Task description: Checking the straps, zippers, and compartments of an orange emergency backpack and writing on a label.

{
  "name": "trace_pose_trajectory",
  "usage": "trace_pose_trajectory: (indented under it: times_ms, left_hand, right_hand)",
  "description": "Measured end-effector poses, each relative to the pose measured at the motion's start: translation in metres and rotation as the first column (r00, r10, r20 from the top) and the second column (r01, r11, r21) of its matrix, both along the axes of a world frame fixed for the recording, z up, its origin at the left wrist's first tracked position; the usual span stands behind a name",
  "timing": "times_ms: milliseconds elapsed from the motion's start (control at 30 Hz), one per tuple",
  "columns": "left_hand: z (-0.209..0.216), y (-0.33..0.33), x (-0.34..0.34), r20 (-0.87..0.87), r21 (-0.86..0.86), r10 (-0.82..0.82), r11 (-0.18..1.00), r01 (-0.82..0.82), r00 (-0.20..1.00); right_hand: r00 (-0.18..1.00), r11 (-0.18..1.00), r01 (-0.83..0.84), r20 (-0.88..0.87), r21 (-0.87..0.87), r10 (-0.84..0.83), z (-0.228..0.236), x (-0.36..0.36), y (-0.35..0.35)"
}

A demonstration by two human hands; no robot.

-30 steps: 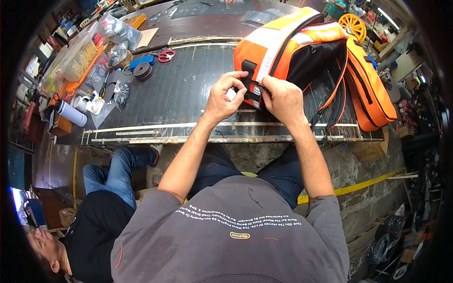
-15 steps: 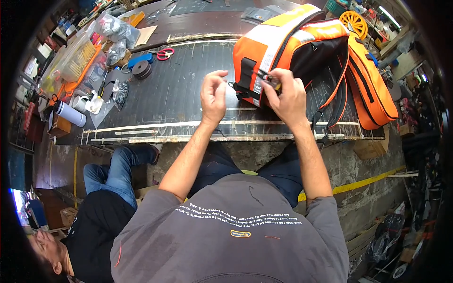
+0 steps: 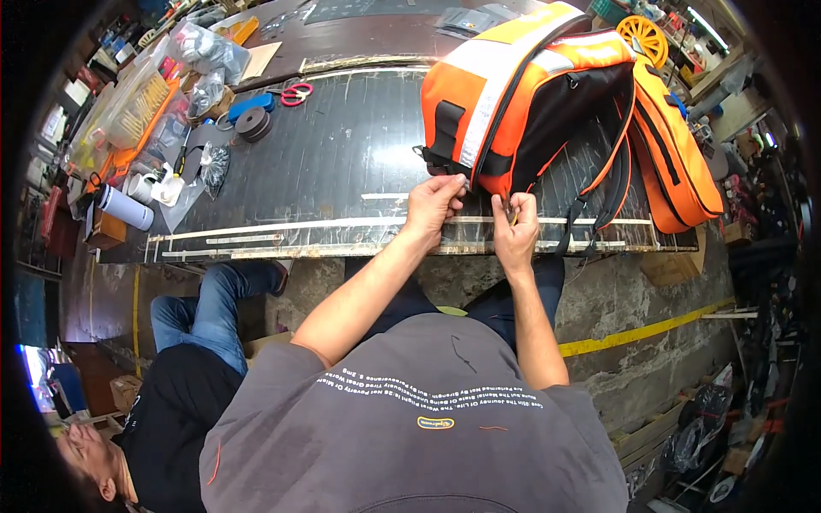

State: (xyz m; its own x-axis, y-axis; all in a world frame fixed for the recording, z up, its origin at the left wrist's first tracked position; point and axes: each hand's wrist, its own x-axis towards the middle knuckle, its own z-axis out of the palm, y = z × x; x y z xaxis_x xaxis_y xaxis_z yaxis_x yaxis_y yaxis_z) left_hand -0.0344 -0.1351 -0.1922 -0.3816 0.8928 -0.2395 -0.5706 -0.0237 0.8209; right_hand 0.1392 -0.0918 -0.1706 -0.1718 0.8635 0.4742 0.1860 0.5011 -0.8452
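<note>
An orange life vest (image 3: 496, 94) with a grey reflective stripe and black lining stands tilted up on the dark worktable (image 3: 342, 162). My left hand (image 3: 432, 205) pinches the vest's lower edge near the stripe. Close beside it, my right hand (image 3: 516, 224) pinches a small part at the vest's bottom, by the black lining; what exactly it holds is too small to tell. Both hands are at the table's near edge. Black straps (image 3: 590, 222) hang off the vest over the edge.
A second orange vest (image 3: 676, 145) lies to the right. Red scissors (image 3: 297, 91), tape rolls (image 3: 252, 122), a bottle (image 3: 124, 208) and plastic bags (image 3: 205, 51) crowd the table's left end. Another person (image 3: 171, 402) sits on the floor at lower left. A yellow reel (image 3: 641, 34) stands far right.
The vest has tipped up and its lower edge has come nearer the table's front. My left hand left the tabletop and took hold of the vest's edge; my right hand moved down beside it.
</note>
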Motion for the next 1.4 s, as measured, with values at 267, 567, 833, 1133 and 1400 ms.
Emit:
trace_pose_trajectory:
  times_ms: [267, 567, 833, 1133, 1400]
  left_hand:
    - [-0.015, -0.010, 0.007, 0.008, 0.072, 0.034, 0.997, -0.035, 0.999]
    - [-0.012, -0.002, 0.009, 0.514, 0.277, -0.087, 0.959, -0.069, 0.853]
    - [-0.021, -0.002, -0.003, 0.464, 0.232, -0.133, 0.972, 0.025, 0.876]
    - [0.054, -0.018, 0.011, -0.004, 0.560, -0.142, 0.820, 0.120, 0.990]
    - [0.041, -0.015, 0.013, -0.757, 0.209, 0.255, 0.967, -0.148, 0.601]
  right_hand:
    - [0.959, 0.982, -0.033, 0.282, 0.184, -0.021, 0.002, 0.022, -0.009]
    - [0.974, 0.921, -0.017, 0.214, 0.389, -0.072, 0.032, 0.009, -0.007]
    - [0.959, 0.856, 0.069, 0.203, 0.512, -0.198, 0.076, -0.039, 0.021]
    - [0.983, 0.927, 0.126, 0.078, 0.354, -0.164, 0.110, -0.053, 0.061]
    - [0.997, 0.942, 0.027, 0.057, 0.334, -0.049, 0.100, -0.063, 0.059]
